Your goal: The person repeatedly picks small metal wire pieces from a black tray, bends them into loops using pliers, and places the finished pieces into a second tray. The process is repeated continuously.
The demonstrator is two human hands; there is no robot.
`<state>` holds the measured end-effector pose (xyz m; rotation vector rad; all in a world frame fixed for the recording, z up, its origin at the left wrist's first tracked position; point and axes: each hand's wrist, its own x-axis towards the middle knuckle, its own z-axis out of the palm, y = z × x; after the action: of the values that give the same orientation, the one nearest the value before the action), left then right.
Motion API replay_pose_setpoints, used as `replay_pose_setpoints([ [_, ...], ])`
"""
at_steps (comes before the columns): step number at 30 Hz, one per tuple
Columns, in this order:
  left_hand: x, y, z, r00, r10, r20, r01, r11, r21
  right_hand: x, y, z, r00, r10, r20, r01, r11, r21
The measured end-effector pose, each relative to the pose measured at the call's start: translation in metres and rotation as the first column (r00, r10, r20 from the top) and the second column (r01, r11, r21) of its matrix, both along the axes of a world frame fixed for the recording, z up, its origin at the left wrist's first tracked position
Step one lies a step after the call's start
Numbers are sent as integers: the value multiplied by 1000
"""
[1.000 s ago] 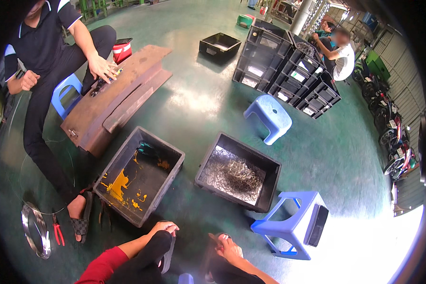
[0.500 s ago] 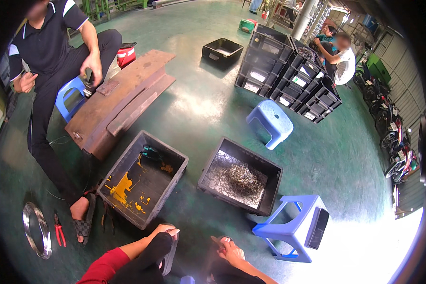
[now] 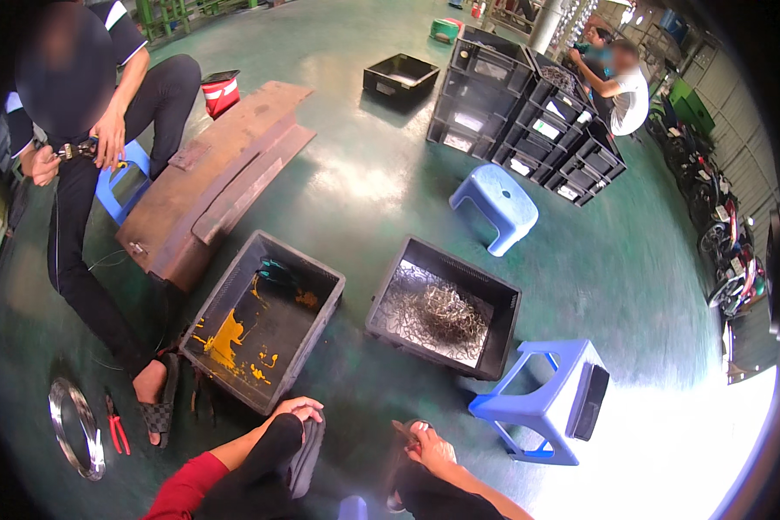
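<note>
Well, the gray sandal (image 3: 308, 464) on the seated person's left foot is under the left hand (image 3: 299, 407), whose fingers lie bent over its front end; the fingers of the right hand (image 3: 433, 451) curl against the right foot, and whether they grip anything I can't tell. Neither hand shows a workpiece, so on this side work looks paused. Ahead, thin metal pieces (image 3: 446, 316) lie loose in a black crate (image 3: 500, 334), heaped about its middle and thinning toward its far-left corner; I can't judge how many are finished or left. Just left, a stained crate (image 3: 308, 347) has yellow smears along its left edge. Half a second ago, the co-worker's lowered hand hung by the rusty beam (image 3: 217, 165); now both their hands (image 3: 108, 134) meet around a dark, partly shiny piece (image 3: 78, 150), while the seated person's hands have barely changed.
</note>
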<state>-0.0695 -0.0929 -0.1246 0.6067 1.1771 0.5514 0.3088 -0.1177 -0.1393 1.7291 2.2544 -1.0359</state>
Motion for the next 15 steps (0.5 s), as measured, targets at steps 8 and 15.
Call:
replay_pose_setpoints([
  [8, -1, 9, -2, 935, -319, -154, 342, 926, 160, -3, 1, -2, 1000, 3, -11, -3, 998, 56],
  [15, -19, 58, 224, 771, 356, -528, 367, 430, 825, -6, -4, -8, 996, -90, -14, 91, 992, 85],
])
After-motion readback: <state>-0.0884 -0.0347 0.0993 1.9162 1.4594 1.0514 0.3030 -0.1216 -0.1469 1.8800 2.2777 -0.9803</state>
